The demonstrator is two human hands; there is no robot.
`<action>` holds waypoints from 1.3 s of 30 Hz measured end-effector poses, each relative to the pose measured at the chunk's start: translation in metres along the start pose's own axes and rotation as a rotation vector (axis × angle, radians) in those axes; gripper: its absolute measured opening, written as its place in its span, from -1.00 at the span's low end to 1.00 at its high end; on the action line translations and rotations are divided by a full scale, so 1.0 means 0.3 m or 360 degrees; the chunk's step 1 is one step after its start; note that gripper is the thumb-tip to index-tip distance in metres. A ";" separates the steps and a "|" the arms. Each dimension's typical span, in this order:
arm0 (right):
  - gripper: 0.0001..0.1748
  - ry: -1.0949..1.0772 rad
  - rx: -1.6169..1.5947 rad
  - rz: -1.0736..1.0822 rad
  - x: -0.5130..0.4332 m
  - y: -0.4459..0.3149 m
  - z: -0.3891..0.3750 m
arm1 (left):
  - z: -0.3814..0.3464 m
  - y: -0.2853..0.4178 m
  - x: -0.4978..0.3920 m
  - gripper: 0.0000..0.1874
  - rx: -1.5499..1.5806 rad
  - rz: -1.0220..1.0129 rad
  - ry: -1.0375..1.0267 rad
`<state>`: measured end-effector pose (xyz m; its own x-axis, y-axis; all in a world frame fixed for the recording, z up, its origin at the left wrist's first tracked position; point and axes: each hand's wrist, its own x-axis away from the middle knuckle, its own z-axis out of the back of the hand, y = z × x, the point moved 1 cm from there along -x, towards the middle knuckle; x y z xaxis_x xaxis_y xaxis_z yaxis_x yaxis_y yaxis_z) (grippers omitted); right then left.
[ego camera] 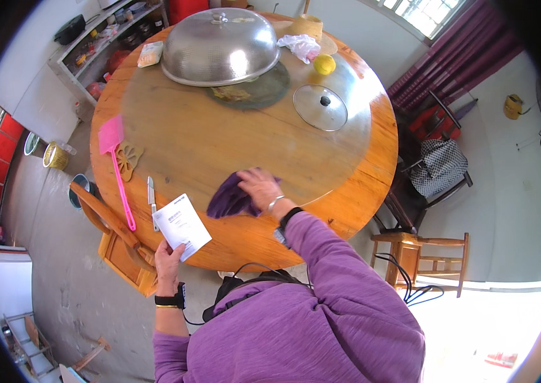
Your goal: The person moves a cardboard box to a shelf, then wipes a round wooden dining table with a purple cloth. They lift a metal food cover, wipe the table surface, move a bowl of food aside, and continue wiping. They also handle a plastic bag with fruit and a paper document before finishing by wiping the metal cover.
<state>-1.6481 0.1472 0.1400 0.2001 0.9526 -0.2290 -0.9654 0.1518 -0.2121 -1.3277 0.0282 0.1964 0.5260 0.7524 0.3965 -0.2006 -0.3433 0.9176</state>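
Observation:
My left hand (170,264) grips a white printed booklet or sheet (184,226) by its lower edge, thumb on top, above the near left edge of the table. Resting on a dark purple cloth (230,197), my right hand (260,189) has its fingers spread over the cloth's right part. The cloth lies crumpled on the round wooden table (371,186), across the edge of its clear round cover. A knife (151,191) with a pale handle lies just beyond the paper, which hides part of it. Left of that is a pink fly swatter (118,177).
A tan cutout trivet (128,160) lies by the swatter. Farther back are a large metal dome cover (220,52), a glass lid (316,112), a yellow fruit (324,64), a plastic bag (300,47) and a packet (150,54). A wooden chair (126,258) stands at the near left.

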 end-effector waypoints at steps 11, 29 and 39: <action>-0.67 0.0045 0.0412 -0.2336 0.298 0.810 0.354 | -0.183 -0.016 -0.186 -0.75 0.0024 0.0293 -0.0436; -0.58 -0.0140 -0.0150 -0.0076 -0.413 0.272 -0.013 | -0.323 -0.101 -0.309 -0.74 -0.1032 -0.0074 -0.0680; -0.63 0.0023 0.0560 -0.1600 -0.712 0.716 0.040 | -0.327 -0.167 -0.309 -0.78 -0.1030 -0.0407 -0.0705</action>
<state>-1.9003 -0.0205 0.1546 0.9320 0.3443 -0.1134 -0.3490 0.9368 -0.0241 -1.4475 0.0307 0.1165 0.8701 0.4254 0.2488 -0.3958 0.3025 0.8671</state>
